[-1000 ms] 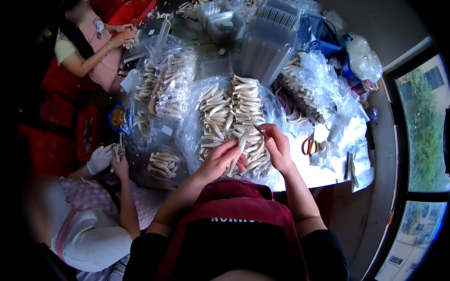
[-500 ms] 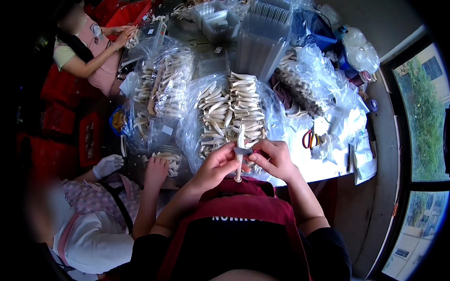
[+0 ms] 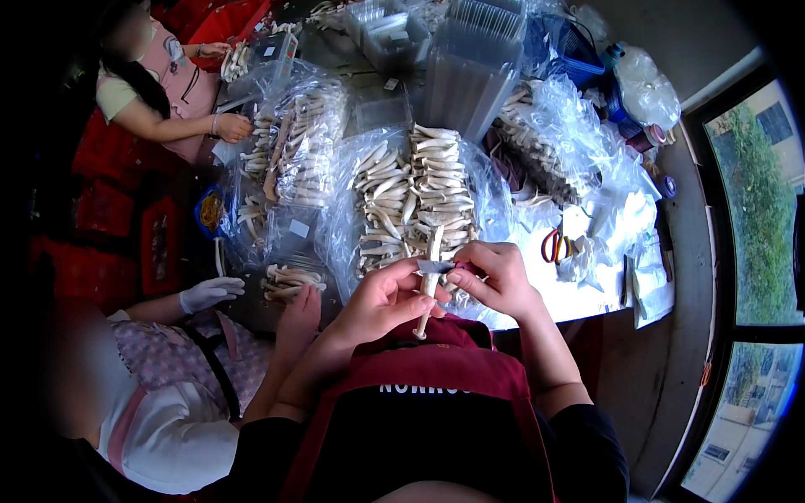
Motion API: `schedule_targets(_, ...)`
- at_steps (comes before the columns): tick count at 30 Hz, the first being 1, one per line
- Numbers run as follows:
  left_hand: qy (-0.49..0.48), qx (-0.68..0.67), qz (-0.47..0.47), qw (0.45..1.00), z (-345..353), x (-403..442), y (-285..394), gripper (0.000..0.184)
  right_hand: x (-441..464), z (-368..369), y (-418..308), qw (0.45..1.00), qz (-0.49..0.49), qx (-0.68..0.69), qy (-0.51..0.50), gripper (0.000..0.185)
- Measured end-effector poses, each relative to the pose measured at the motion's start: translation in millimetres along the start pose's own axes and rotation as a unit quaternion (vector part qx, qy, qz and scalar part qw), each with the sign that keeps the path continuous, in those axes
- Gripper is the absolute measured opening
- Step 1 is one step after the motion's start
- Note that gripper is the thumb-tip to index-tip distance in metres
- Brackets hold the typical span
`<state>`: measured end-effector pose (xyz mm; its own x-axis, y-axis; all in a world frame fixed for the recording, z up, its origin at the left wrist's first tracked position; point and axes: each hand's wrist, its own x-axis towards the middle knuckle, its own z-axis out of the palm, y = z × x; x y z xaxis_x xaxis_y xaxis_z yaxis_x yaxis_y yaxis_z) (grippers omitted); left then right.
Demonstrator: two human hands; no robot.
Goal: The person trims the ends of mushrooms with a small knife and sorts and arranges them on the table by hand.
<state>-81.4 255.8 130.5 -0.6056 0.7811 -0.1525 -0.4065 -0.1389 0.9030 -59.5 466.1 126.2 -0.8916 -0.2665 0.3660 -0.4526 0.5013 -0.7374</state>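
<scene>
Between the fingers of my left hand (image 3: 387,300) is a long pale mushroom (image 3: 429,283), upright with its narrow end toward me. My right hand (image 3: 496,279) is closed on a small knife (image 3: 435,267), whose flat blade lies across the mushroom's upper part. Just beyond both hands, rows of white mushrooms (image 3: 442,180) lie on clear plastic sheeting (image 3: 490,201) on the table. The knife's handle is mostly covered by my right fingers.
Red-handled scissors (image 3: 554,246) lie right of the rows. Clear trays (image 3: 474,75) are stacked at the back. A bagged mushroom pile (image 3: 545,142) stands behind the scissors. Two co-workers are on the left, one with a gloved hand (image 3: 211,294) near a small mushroom pile (image 3: 289,283).
The mushroom came upright between my hands and the blade moved across it. The near co-worker's hands parted and moved toward the small pile; the far co-worker's one hand moved nearer the bagged mushrooms.
</scene>
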Motion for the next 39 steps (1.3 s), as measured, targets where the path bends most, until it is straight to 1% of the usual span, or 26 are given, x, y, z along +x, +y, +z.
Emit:
schedule_targets(2,-0.013,-0.005,-0.006,1.000,1.6,-1.3,4.6,0.043,-0.4,-4.7,3.8,0.999,0.044,-0.022,0.020,0.021)
schedule_targets(3,-0.014,-0.005,-0.006,1.000,0.4,-0.9,3.5,0.043,0.1,-4.0,3.6,0.999,0.044,-0.022,0.020,0.021)
schedule_targets(5,-0.004,-0.023,0.007,1.000,-2.0,0.0,0.2,0.042,0.9,-1.1,1.4,0.999,-0.019,0.029,-0.020,0.022)
schedule_targets(7,0.007,-0.029,-0.003,1.000,-1.1,1.2,3.7,0.043,0.4,4.8,-1.9,0.997,-0.046,0.039,-0.043,0.022)
schedule_targets(10,0.003,-0.013,0.003,1.000,-1.1,0.9,4.6,0.042,1.3,4.9,-3.4,0.998,-0.036,0.036,-0.043,0.022)
schedule_targets(12,-0.009,-0.022,-0.003,1.000,-1.3,0.2,6.6,0.042,3.0,2.9,-3.3,0.999,-0.043,0.027,-0.018,0.022)
schedule_targets(16,-0.027,-0.016,-0.005,0.999,-3.4,-0.4,12.0,0.043,3.2,-0.6,0.0,0.999,-0.037,0.011,-0.022,0.022)
schedule_targets(17,-0.032,-0.012,-0.021,0.999,-3.6,-0.7,14.4,0.044,3.4,-1.6,0.4,0.999,-0.037,0.011,-0.022,0.022)
schedule_targets(18,-0.037,-0.007,-0.037,0.999,-3.0,-1.5,16.5,0.045,3.5,-2.5,0.4,1.000,-0.019,0.007,-0.005,0.021)
schedule_targets(21,-0.034,-0.008,-0.039,0.999,4.7,-3.3,24.2,0.047,3.8,-9.1,7.7,0.998,0.040,0.014,0.040,0.020)
schedule_targets(23,-0.031,-0.009,-0.043,0.999,5.0,-2.0,24.1,0.050,3.9,-9.0,3.7,0.999,0.003,0.028,0.021,0.021)
schedule_targets(25,-0.011,-0.010,-0.042,0.999,4.9,-0.1,23.9,0.049,6.5,-4.7,-5.0,0.997,-0.064,0.040,-0.020,0.021)
schedule_targets(26,-0.012,-0.010,-0.043,0.999,5.1,0.5,26.0,0.049,5.1,0.8,-7.0,0.996,-0.061,0.054,-0.022,0.021)
schedule_targets(28,-0.013,0.051,-0.047,0.998,6.6,1.3,30.4,0.045,6.3,0.5,-6.6,0.997,-0.066,0.039,-0.018,0.021)
schedule_targets(29,-0.009,0.016,-0.050,0.999,5.5,0.4,26.2,0.044,7.3,0.1,-6.0,0.997,-0.071,0.024,-0.014,0.021)
schedule_targets(31,-0.048,0.009,-0.042,0.998,0.4,-1.3,21.9,0.044,8.0,-3.5,-2.8,0.998,-0.061,0.022,-0.003,0.021)
schedule_targets(33,-0.051,-0.006,-0.046,0.998,0.8,-2.4,23.7,0.043,7.0,-8.0,2.2,1.000,-0.001,0.006,0.024,0.020)
schedule_targets(35,-0.054,-0.021,-0.050,0.997,0.7,-2.3,23.3,0.042,7.5,-8.6,3.3,0.999,-0.005,0.007,0.033,0.020)
schedule_targets(37,-0.035,-0.055,-0.053,0.996,-0.2,-1.3,20.6,0.041,7.7,-3.4,-3.7,0.997,-0.061,0.042,-0.027,0.020)
schedule_targets(38,-0.035,-0.056,-0.054,0.996,-0.4,-1.5,20.8,0.041,6.1,4.2,-4.5,0.994,-0.070,0.078,-0.030,0.020)
schedule_targets(39,-0.034,-0.038,-0.047,0.998,-0.6,-1.6,20.7,0.041,5.8,4.3,-4.4,0.994,-0.069,0.078,-0.030,0.020)
